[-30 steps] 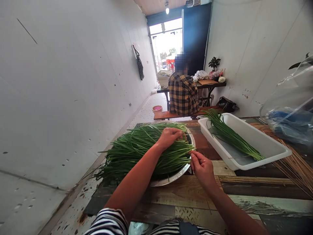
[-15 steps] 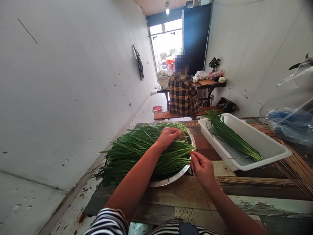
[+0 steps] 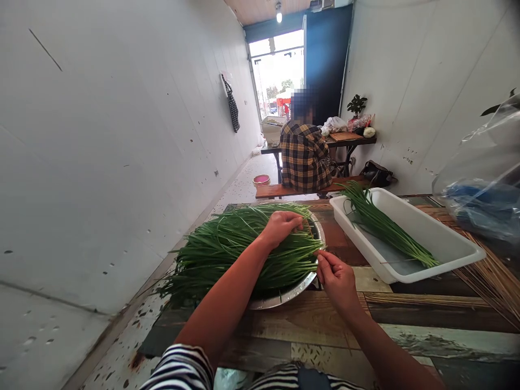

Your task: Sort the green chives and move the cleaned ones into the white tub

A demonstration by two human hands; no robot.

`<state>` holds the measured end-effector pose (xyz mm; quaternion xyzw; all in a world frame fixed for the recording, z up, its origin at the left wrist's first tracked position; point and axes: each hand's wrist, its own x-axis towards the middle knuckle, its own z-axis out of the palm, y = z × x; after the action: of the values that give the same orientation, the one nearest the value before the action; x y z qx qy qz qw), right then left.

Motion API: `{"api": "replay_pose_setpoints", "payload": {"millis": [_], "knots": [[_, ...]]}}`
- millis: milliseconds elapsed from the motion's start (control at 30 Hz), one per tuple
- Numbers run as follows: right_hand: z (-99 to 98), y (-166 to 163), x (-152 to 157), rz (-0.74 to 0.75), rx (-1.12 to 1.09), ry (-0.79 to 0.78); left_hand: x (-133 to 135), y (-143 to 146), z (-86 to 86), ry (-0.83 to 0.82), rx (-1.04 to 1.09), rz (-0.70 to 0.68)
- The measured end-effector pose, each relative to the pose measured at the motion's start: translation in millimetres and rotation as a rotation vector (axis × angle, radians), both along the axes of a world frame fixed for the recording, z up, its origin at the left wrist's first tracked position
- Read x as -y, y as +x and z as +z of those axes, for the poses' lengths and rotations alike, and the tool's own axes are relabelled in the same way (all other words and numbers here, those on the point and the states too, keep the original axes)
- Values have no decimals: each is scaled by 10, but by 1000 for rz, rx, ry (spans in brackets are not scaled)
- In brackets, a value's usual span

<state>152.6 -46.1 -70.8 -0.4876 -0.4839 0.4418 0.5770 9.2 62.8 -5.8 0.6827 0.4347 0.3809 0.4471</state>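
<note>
A big heap of long green chives (image 3: 227, 249) lies across a round metal basin (image 3: 294, 288) on the wooden table (image 3: 317, 325). My left hand (image 3: 282, 226) rests on top of the heap near its cut ends, fingers curled down onto the stalks. Just to the right of the basin, my right hand (image 3: 336, 277) pinches the cut end of a chive stalk at the heap's edge. A smaller bunch of chives (image 3: 384, 226) lies lengthwise in a white plastic tray (image 3: 447, 249) at the right.
A clear plastic bag (image 3: 483, 179) with something blue inside sits at the far right above thin sticks (image 3: 493, 279). Beyond the table, a person in a checked shirt (image 3: 304, 157) sits on a bench at another table, back turned. A white wall runs along the left.
</note>
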Motion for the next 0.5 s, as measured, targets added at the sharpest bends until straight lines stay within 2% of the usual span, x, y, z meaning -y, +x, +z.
{"api": "replay_pose_setpoints", "payload": {"millis": [233, 500], "knots": [[-50, -1, -10, 17, -70, -15, 15, 9, 13, -32, 34, 15], [-77, 8, 0, 19, -39, -3, 2, 4, -7, -42, 57, 13]]}}
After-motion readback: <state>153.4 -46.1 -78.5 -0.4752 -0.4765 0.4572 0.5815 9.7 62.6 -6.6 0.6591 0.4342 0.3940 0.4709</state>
